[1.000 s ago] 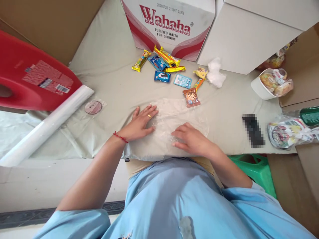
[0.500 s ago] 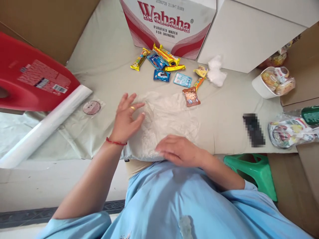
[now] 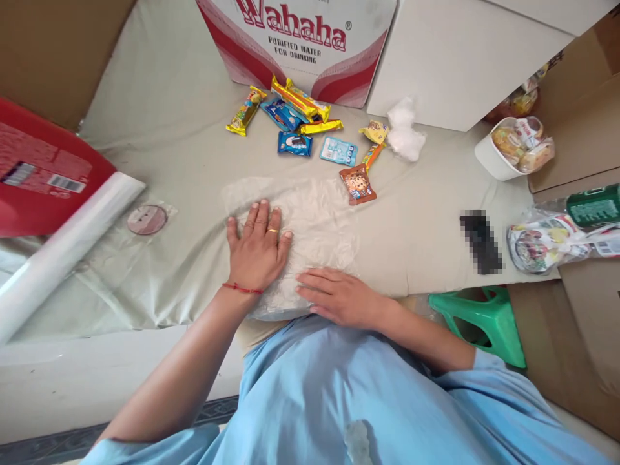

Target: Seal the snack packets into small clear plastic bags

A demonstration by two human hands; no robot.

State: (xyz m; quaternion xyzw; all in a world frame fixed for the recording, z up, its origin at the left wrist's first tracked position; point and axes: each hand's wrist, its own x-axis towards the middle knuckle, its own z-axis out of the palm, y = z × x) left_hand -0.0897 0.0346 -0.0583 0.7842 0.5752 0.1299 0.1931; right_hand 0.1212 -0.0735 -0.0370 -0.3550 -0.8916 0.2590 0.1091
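A thin clear plastic sheet or bag [image 3: 320,219] lies crinkled on the cloth-covered table in front of me. My left hand [image 3: 256,248] rests palm down on its left part, fingers spread, with a ring and a red wrist cord. Near the table's front edge, my right hand [image 3: 341,297] lies on the sheet's lower part, fingers stretched out. Neither hand holds anything. A brown snack packet [image 3: 358,184] touches the sheet's upper right edge. Behind it are a light blue packet [image 3: 339,150], a dark blue packet [image 3: 295,144] and several yellow wrapped bars [image 3: 247,111].
A Wahaha carton [image 3: 310,51] stands at the back. On the left are a red container [image 3: 43,168], a plastic roll [image 3: 72,245] and a round pink item [image 3: 146,219]. To the right: white tub [image 3: 498,155], blurred dark object [image 3: 481,240], tied bag [image 3: 533,248], green stool [image 3: 498,329].
My left hand has come down flat onto the plastic, which now lies flatter and spreads farther left. My right hand has barely moved. The whole view has shifted a little.
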